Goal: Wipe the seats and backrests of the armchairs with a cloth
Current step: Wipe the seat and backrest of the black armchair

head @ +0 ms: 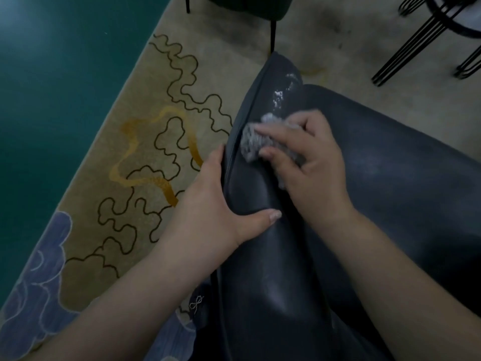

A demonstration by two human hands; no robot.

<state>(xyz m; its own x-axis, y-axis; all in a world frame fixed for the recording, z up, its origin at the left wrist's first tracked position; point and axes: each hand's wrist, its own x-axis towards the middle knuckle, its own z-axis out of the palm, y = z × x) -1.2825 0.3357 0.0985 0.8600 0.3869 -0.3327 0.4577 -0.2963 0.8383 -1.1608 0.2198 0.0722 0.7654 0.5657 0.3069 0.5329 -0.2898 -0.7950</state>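
Grey cloth (263, 142) was pressed to the armchair (377, 178) backrest by the right hand (309, 162), fingers curled — partly hidden beneath. Backrest edge was gripped by the left hand (221, 204).

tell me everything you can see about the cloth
The cloth is a small grey rag with a coarse, knitted-looking texture, bunched up, not spread flat. The right hand grips it and presses it against the dark, leather-like armchair, just below some white smears. The fingers cover much of it.
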